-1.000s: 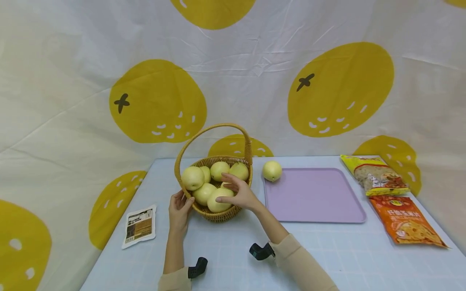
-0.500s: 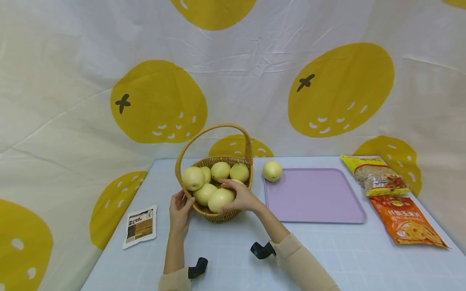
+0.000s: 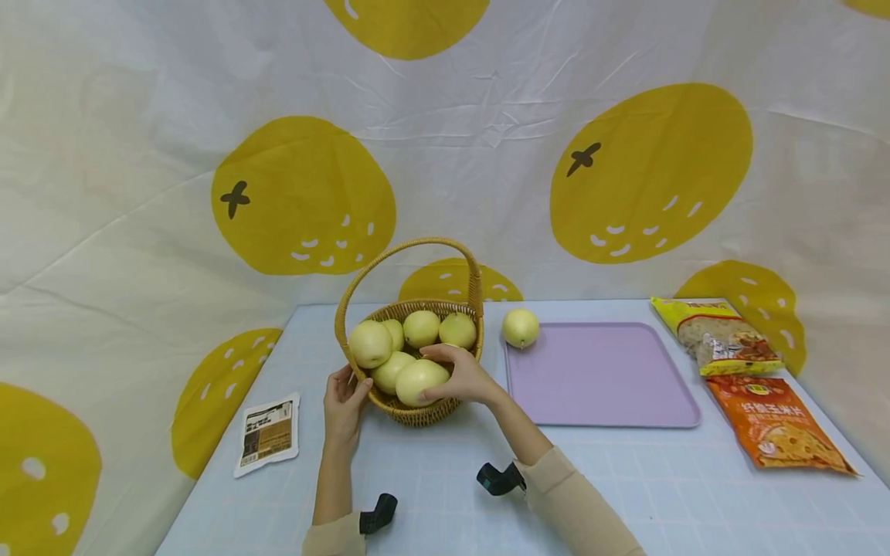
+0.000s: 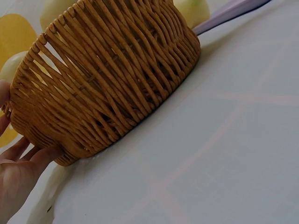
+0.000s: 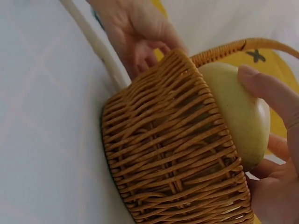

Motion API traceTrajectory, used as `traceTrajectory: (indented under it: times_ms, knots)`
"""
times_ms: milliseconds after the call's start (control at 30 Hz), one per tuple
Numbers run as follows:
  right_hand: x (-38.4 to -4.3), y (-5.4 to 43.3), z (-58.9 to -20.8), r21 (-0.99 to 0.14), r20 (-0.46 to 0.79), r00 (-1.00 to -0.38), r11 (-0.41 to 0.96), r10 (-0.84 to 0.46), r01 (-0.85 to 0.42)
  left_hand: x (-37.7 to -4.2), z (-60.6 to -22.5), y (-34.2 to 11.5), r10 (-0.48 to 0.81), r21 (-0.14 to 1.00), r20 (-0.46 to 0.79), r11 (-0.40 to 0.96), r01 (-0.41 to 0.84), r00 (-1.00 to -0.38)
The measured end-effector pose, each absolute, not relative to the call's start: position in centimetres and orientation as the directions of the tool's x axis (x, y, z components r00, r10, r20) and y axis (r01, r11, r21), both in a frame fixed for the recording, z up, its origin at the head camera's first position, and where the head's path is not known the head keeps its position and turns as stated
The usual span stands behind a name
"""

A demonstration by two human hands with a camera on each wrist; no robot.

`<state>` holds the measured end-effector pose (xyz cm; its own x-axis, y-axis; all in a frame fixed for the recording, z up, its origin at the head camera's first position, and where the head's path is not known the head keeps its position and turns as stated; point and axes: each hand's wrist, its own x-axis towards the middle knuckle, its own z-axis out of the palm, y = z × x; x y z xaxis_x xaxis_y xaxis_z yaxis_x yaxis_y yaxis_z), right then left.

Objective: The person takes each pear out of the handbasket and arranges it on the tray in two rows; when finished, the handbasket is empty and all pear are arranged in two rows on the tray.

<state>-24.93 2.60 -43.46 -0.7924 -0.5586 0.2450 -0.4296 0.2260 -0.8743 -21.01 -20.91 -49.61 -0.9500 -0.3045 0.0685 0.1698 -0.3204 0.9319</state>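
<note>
A brown wicker basket (image 3: 416, 418) with a tall arched handle (image 3: 417, 241) stands on the table, filled with several pale yellow-green pears. My left hand (image 3: 342, 409) grips the basket's left side, thumb at the rim (image 5: 212, 91) and fingers low on the wickerwork, as the left wrist view shows. Over the front right of the basket, my right hand (image 3: 464, 376) holds the front pear (image 3: 419, 381), with its thumb on the near side and fingers round the far side. In the right wrist view that pear (image 5: 238, 112) sits at the rim, between thumb and fingers.
One more pear (image 3: 521, 327) sits at the back left corner of a purple tray (image 3: 601, 374). A yellow food bag (image 3: 719, 336) and an orange snack bag (image 3: 779, 425) lie at the right. At the left lies a white-and-brown packet (image 3: 267, 434).
My right hand has lowered from hovering over the basket and closed its thumb and fingers round the front pear. My left hand stays at the basket's left side.
</note>
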Motion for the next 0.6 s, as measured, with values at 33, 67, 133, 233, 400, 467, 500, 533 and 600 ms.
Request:
traceTrajectory:
  times_ms: [33,67,133,233,400,467,500,533,600]
  knots:
    - [-24.95,2.57,-43.49,-0.880,0.239,-0.796,0.221,-0.556,-0.420,-21.02,-49.64,-20.94,-0.306,0.932,0.070,-0.319,0.172,-0.950]
    - [-24.95,2.57,-43.50,-0.885,0.236,-0.797,0.216,-0.556,-0.413,-21.04,-49.68,-20.98,-0.308,0.932,0.070,-0.319,0.172,-0.949]
    - [-24.96,2.56,-43.51,-0.888,0.234,-0.795,0.210,-0.560,-0.409,-21.06,-49.74,-21.06,-0.313,0.932,0.069,-0.319,0.174,-0.947]
    - [-25.04,2.64,-43.53,-0.892,0.235,-0.788,0.195,-0.568,-0.407,-21.09,-49.78,-21.15,-0.316,0.933,0.062,-0.319,0.168,-0.947]
    - [-25.24,2.85,-43.44,-0.876,0.217,-0.785,0.239,-0.580,-0.419,-21.03,-49.63,-21.06,-0.298,0.935,0.055,-0.319,0.154,-0.953]
    - [-25.26,2.87,-43.39,-0.858,0.214,-0.781,0.270,-0.587,-0.438,-21.03,-49.61,-21.04,-0.295,0.934,0.053,-0.324,0.152,-0.954]
    - [-25.26,2.87,-43.39,-0.848,0.215,-0.779,0.283,-0.589,-0.448,-21.04,-49.61,-21.04,-0.294,0.932,0.052,-0.328,0.152,-0.954]
    - [-25.26,2.88,-43.40,-0.846,0.219,-0.777,0.282,-0.590,-0.453,-21.06,-49.60,-21.05,-0.294,0.931,0.051,-0.332,0.152,-0.954]
    - [-25.24,2.90,-43.44,-0.854,0.232,-0.773,0.256,-0.591,-0.452,-21.10,-49.59,-21.08,-0.295,0.930,0.049,-0.336,0.151,-0.954]
